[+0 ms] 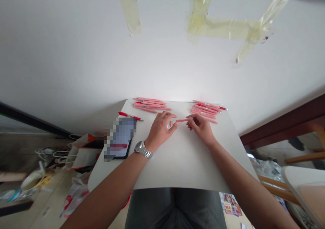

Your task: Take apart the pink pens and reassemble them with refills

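Observation:
My right hand (200, 127) pinches a slim pink pen (181, 120) near its right end, above the middle of the white table. The pen lies almost level and points left. My left hand (164, 125), with a metal watch (143, 149) on its wrist, is curved around the air at the pen's left end, thumb and forefinger apart. A small pinkish bit shows inside that curve; I cannot make out what it is. Beyond my left hand is a pile of pink pens (149, 104). Another pile of pink pens (205, 109), some with red parts, lies just behind my right hand.
A phone (124, 137), partly blurred out, lies on the left of the white table (182, 168), with a red pen (130, 116) behind it. The wall (162, 59) stands at the table's back edge. Bags, cables and a cup (33, 181) are on the left floor.

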`<state>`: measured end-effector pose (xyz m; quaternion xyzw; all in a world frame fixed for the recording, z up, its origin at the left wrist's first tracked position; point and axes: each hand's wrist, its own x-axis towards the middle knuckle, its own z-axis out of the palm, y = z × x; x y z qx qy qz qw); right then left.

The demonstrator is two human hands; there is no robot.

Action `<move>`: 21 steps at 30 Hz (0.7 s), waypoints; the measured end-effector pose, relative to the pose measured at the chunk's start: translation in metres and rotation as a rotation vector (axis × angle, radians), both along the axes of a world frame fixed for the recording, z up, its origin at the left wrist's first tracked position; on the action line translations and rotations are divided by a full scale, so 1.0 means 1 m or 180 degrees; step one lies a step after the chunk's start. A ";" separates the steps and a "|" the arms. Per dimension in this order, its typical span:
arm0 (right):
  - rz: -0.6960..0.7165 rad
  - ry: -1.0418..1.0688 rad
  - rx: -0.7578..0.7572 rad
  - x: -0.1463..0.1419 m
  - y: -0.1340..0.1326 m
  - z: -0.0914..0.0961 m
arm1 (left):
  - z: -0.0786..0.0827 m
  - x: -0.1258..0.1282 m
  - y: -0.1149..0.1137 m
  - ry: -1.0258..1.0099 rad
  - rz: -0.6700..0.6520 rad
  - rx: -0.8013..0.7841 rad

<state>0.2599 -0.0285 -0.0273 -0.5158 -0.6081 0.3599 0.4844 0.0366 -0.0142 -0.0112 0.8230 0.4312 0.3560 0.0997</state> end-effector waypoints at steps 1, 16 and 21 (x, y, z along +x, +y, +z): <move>0.0060 0.0097 0.0002 -0.001 -0.001 0.001 | 0.000 0.001 0.000 -0.0018 -0.0019 0.0000; 0.0138 -0.0088 0.0249 -0.001 -0.004 0.004 | 0.001 -0.002 0.002 -0.0145 -0.0135 -0.0057; 0.0057 -0.0744 0.0792 -0.001 -0.005 0.009 | 0.005 -0.004 0.002 0.0010 -0.0182 0.0024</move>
